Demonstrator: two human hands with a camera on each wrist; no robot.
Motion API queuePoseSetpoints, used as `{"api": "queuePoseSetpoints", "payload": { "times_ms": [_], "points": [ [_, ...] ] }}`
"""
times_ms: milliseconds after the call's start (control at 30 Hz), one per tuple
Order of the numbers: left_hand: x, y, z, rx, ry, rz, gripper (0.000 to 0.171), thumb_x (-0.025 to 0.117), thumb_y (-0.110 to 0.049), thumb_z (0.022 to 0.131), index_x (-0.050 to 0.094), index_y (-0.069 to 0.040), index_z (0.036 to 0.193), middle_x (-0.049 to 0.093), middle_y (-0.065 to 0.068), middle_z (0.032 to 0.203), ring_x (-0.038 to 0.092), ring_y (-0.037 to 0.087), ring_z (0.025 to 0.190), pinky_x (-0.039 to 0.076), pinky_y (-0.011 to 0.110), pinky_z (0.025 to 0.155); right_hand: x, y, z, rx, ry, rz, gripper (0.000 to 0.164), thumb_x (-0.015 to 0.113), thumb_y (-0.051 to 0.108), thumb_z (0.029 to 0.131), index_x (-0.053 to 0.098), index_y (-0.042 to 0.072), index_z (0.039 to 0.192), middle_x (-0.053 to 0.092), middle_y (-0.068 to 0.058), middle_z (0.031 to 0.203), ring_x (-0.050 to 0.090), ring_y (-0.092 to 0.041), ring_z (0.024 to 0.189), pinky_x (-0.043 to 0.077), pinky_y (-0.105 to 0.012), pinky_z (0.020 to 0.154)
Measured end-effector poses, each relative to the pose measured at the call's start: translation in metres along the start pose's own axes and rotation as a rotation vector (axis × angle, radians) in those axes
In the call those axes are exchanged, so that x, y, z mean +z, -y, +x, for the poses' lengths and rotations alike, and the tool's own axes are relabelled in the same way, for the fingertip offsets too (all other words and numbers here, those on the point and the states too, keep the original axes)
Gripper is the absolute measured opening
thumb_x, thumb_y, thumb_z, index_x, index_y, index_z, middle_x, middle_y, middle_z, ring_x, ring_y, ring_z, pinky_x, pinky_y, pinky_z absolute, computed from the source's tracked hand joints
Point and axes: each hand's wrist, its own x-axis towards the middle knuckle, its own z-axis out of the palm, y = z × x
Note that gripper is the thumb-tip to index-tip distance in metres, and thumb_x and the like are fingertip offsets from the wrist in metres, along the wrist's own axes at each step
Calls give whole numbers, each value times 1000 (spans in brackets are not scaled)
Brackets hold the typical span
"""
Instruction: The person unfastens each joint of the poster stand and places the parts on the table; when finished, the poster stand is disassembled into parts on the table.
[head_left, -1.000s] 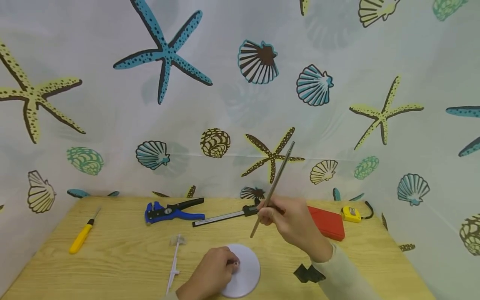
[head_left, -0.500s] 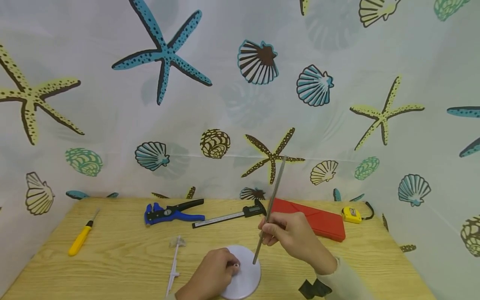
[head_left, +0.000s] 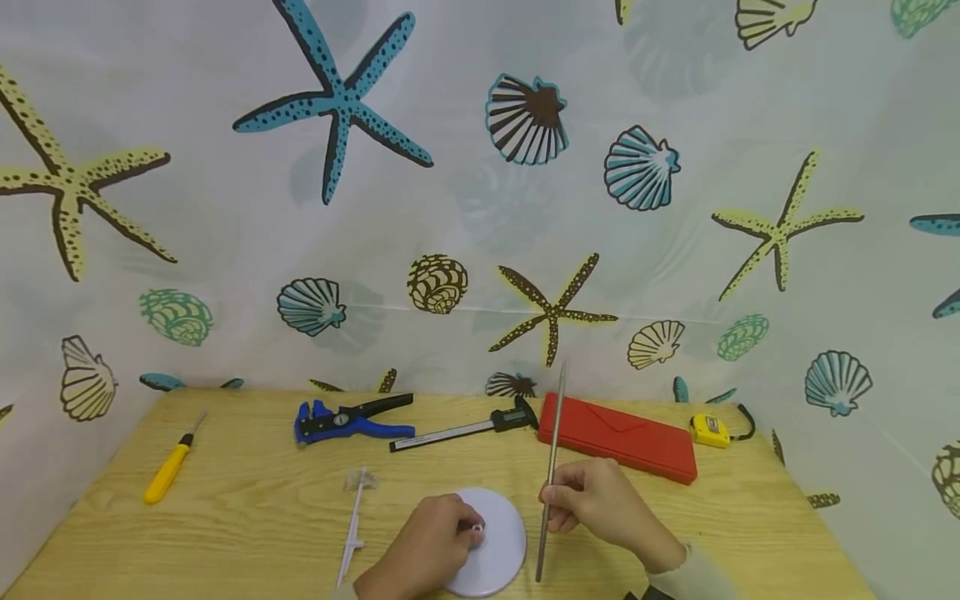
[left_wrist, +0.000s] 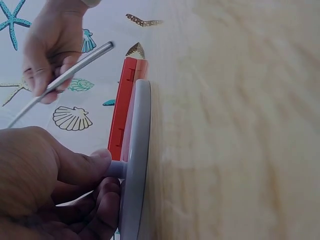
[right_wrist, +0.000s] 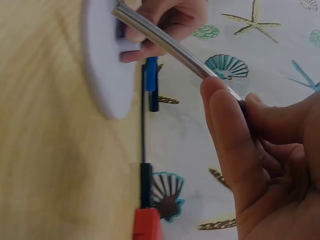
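Note:
A round white base (head_left: pixel 495 567) lies flat on the table at the front. My left hand (head_left: pixel 431 537) pinches the short white post (left_wrist: pixel 117 169) that rises from its middle, between thumb and fingers. To the right of the base, my right hand (head_left: pixel 600 504) grips a thin metal rod (head_left: pixel 556 433) between thumb and fingers. The rod stands nearly upright, its lower end just right of the base's rim and apart from it in the head view. A thin white plastic stick with a short side peg (head_left: pixel 351 533) lies left of my left hand.
Along the back lie blue wire strippers (head_left: pixel 348 419), a digital caliper (head_left: pixel 465 431), a red case (head_left: pixel 618 437) and a yellow tape measure (head_left: pixel 709 430). A yellow-handled screwdriver (head_left: pixel 168 472) lies at the left. Behind the wooden table (head_left: pixel 247 517) hangs a patterned curtain (head_left: pixel 450 200).
My right hand has come down and toward me with the rod, which has turned more upright. The red case has come into fuller view. My left hand stays on the post.

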Motion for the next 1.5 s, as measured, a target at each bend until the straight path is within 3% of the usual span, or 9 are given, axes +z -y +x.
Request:
{"api": "queuePoseSetpoints", "payload": {
  "times_ms": [133, 333, 767, 1000, 1233, 1500],
  "points": [
    [0, -1, 0, -10, 4, 1, 13, 76, -11, 89, 80, -5, 100, 68, -2, 84, 60, 7, 78, 53, 26, 67, 0, -16, -2, 70, 22, 33, 22, 67, 14, 97, 73, -6, 91, 72, -8, 69, 71, -14, 62, 62, -31, 60],
    [1, -1, -1, -18, -5, 11, 12, 76, -11, 89, 80, -6, 99, 68, -3, 84, 59, 6, 78, 53, 25, 67, 1, -37, -7, 137, 28, -4, 19, 68, 14, 96, 74, -1, 86, 71, -4, 66, 70, -12, 59, 60, -29, 56],
    [2, -1, -3, 3, -42, 23, 10, 77, -11, 88, 80, -7, 96, 69, -3, 83, 59, 5, 77, 53, 24, 66, 8, -59, -20, 292, 82, -17, 18, 72, 18, 93, 74, 6, 80, 68, -1, 60, 66, -9, 52, 57, -26, 51],
    [2, 0, -4, 9, -58, 33, 10, 78, -11, 87, 81, -7, 96, 71, -3, 84, 62, 4, 79, 55, 24, 67, 10, -67, -21, 346, 165, 85, 22, 74, 20, 91, 73, 4, 77, 66, 0, 59, 63, -6, 51, 52, -19, 47],
    [1, -1, -4, -9, -58, 24, 11, 79, -11, 87, 81, -7, 96, 72, -2, 84, 61, 5, 79, 54, 24, 67, 9, -68, -17, 348, 233, 111, 27, 72, 19, 92, 71, 4, 70, 64, 1, 55, 61, -4, 45, 48, -16, 43],
    [0, -5, -5, -20, -65, 24, 12, 80, -12, 86, 81, -6, 95, 74, 0, 85, 63, 7, 79, 56, 27, 69, 8, -60, -11, 280, 261, 1, 30, 71, 20, 93, 71, 3, 68, 63, 1, 53, 58, -5, 41, 45, -15, 41]
  ]
}}
